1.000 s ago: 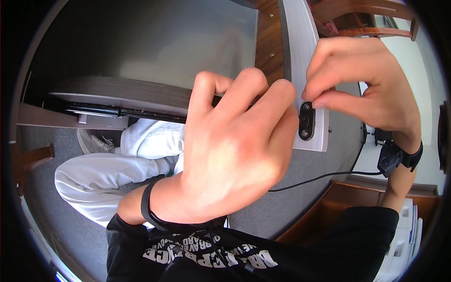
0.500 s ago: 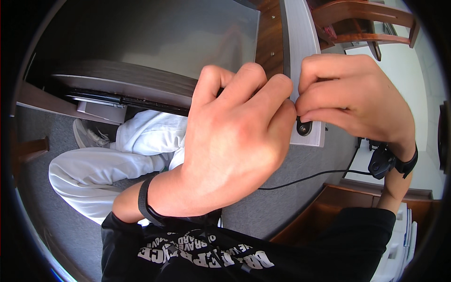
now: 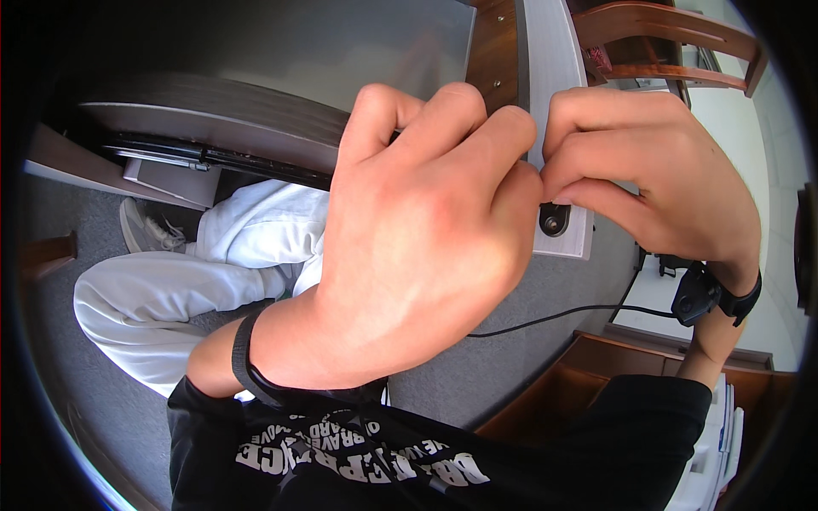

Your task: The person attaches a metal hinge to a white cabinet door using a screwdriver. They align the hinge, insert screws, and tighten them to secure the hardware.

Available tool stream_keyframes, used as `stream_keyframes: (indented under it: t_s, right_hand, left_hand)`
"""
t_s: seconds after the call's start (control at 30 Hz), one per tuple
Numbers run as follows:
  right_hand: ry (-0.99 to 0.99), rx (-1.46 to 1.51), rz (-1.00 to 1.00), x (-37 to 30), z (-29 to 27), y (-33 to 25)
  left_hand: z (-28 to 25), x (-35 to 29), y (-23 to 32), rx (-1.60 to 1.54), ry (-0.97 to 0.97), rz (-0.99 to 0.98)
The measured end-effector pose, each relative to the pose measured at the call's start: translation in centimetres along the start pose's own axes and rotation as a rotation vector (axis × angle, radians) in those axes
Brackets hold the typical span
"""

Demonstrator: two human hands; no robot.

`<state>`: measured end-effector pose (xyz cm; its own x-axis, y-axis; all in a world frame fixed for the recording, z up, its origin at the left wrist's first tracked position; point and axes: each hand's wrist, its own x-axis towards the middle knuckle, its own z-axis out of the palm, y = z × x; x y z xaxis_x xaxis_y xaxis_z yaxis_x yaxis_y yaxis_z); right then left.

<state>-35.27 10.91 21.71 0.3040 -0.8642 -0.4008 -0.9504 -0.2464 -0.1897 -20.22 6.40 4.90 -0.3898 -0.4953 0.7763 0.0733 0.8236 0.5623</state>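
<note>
My left hand is in front of the dark drawer-like panel, its fingers curled and closed. My right hand is pinched just beside it, thumb and fingertips pressed together. The two hands meet at the corner of a pale grey board. Whatever the fingertips hold is hidden behind the left hand or too small to make out. Just under the right thumb, a black fitting with a round, screw-like centre sits at the board's end. Black bands circle both wrists.
A black sliding rail runs along the dark panel's underside. A wooden chair stands at the upper right. From a black device by my right wrist, a cable crosses above the grey carpet. My white-trousered leg is below left.
The whole view has shifted slightly. My right thumb has lifted a little off the black fitting, which now shows more fully. Both hands stay closed together at the board's corner.
</note>
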Motion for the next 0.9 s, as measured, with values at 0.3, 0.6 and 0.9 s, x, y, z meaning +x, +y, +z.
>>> stream_keyframes:
  t_s: [0.3,0.6,0.9]
  right_hand:
    - [-0.006,0.001,0.170,-0.1,0.0,-1.4]
    - [0.028,0.017,0.277,0.0,0.4,-1.8]
    - [-0.067,-0.218,0.162,1.5,-0.4,-2.2]
  left_hand:
    - [-0.1,0.2,0.2,-0.017,-0.005,-0.024]
    - [-0.2,0.2,0.3,0.002,-0.022,-0.039]
    - [-0.2,0.2,0.3,-0.003,-0.033,-0.054]
